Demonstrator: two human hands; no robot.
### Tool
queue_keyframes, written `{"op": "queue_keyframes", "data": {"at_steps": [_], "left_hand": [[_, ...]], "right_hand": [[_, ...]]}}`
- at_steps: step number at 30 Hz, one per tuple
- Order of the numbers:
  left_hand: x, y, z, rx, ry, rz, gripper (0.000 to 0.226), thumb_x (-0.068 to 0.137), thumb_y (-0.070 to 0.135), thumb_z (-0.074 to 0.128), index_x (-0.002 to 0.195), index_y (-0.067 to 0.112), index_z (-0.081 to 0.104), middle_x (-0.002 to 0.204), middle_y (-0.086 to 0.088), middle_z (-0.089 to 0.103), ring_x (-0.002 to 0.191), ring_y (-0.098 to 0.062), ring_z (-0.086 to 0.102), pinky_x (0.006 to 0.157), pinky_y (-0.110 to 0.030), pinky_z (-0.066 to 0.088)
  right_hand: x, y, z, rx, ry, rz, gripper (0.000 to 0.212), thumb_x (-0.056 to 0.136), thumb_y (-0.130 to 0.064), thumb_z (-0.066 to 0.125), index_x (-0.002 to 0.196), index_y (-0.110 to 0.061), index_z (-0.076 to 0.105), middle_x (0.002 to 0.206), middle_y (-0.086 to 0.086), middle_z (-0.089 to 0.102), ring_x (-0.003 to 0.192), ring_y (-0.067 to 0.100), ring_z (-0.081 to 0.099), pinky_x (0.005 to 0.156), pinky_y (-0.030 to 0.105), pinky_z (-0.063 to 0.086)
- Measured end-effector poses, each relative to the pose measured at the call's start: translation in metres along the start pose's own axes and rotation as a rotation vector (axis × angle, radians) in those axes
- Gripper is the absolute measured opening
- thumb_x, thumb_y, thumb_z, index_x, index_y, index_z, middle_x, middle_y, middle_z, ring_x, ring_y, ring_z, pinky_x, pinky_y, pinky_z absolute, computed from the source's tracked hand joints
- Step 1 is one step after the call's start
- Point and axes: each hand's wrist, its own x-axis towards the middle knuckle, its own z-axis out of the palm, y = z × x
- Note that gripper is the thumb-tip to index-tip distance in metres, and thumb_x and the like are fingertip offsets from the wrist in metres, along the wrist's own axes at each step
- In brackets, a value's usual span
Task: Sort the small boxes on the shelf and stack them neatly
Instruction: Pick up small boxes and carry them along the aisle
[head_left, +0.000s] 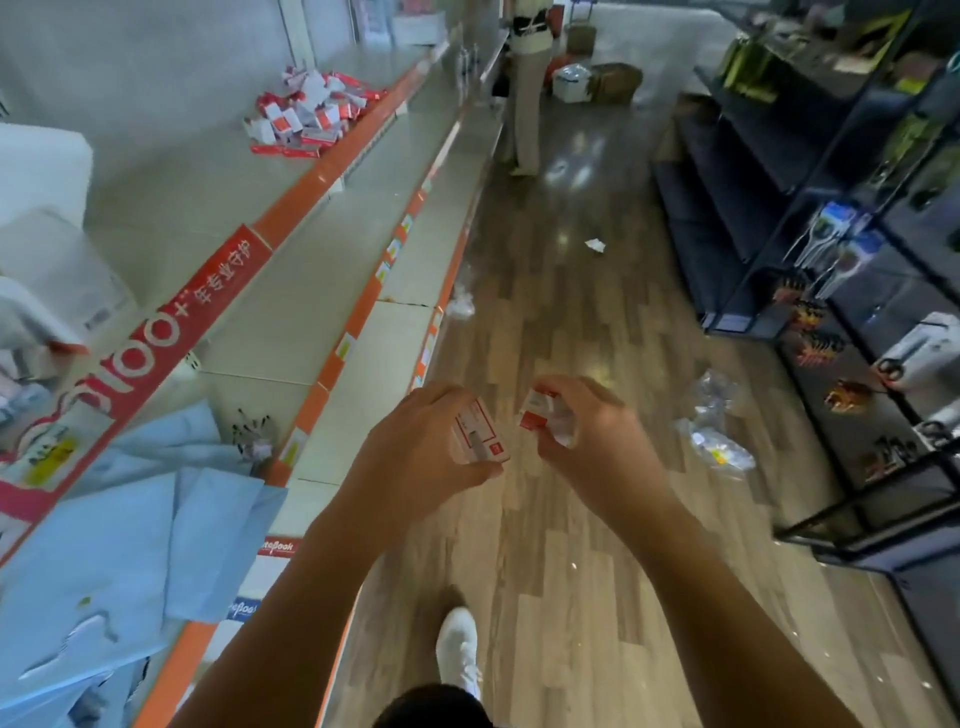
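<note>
Gripping a small red-and-white cardboard box (480, 434) in left hand (415, 441), pinching a second such box (535, 410) in right hand (587, 431), both just right of long orange-edged white shelf (363, 364).

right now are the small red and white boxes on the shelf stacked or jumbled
Jumbled: the small red and white boxes lie in a loose heap.

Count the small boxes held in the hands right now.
2: a first box in the left hand, a second box in the right hand; the fingers may hide more.
</note>
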Motion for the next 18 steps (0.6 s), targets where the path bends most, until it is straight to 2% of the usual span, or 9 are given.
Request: {"op": "queue_keyframes", "data": {"at_steps": [9, 14, 16, 18], "left_hand": [[0.158, -0.032, -0.005, 0.001, -0.063, 0.075, 0.069, 0.072, 0.049, 0.079, 0.131, 0.026, 0.050, 0.125, 0.009, 0.056, 0.109, -0.009, 0.055, 0.089, -0.030, 0.053], [0.216, -0.044, 0.006, -0.016, -0.110, 0.082, 0.073, 0.070, 0.045, 0.082, 0.132, 0.021, 0.052, 0.122, 0.007, 0.056, 0.106, -0.010, 0.056, 0.087, -0.032, 0.054], [0.241, -0.046, 0.013, -0.020, -0.123, 0.078, 0.069, 0.071, 0.042, 0.082, 0.129, 0.019, 0.054, 0.119, 0.005, 0.057, 0.100, -0.007, 0.053, 0.085, -0.028, 0.052], [0.267, -0.048, 0.019, -0.021, -0.151, 0.068, 0.062, 0.073, 0.040, 0.081, 0.126, 0.018, 0.056, 0.114, 0.006, 0.058, 0.094, -0.003, 0.049, 0.082, -0.018, 0.045]], "right_hand": [[0.137, 0.035, 0.008, -0.034, 0.095, 0.039, 0.036, 0.087, -0.024, 0.071, 0.121, -0.019, 0.061, 0.113, -0.001, 0.066, 0.093, 0.017, 0.067, 0.073, 0.040, 0.059], [0.185, 0.062, 0.016, -0.035, 0.073, 0.103, 0.039, 0.086, -0.023, 0.072, 0.123, -0.021, 0.060, 0.116, -0.001, 0.064, 0.095, 0.015, 0.066, 0.075, 0.038, 0.059], [0.204, 0.076, 0.019, -0.038, 0.054, 0.112, 0.040, 0.086, -0.024, 0.071, 0.124, -0.021, 0.059, 0.117, -0.001, 0.063, 0.095, 0.014, 0.066, 0.076, 0.036, 0.059], [0.226, 0.091, 0.021, -0.038, 0.030, 0.114, 0.041, 0.085, -0.026, 0.069, 0.125, -0.022, 0.058, 0.116, -0.002, 0.063, 0.097, 0.013, 0.066, 0.077, 0.035, 0.059]]}}
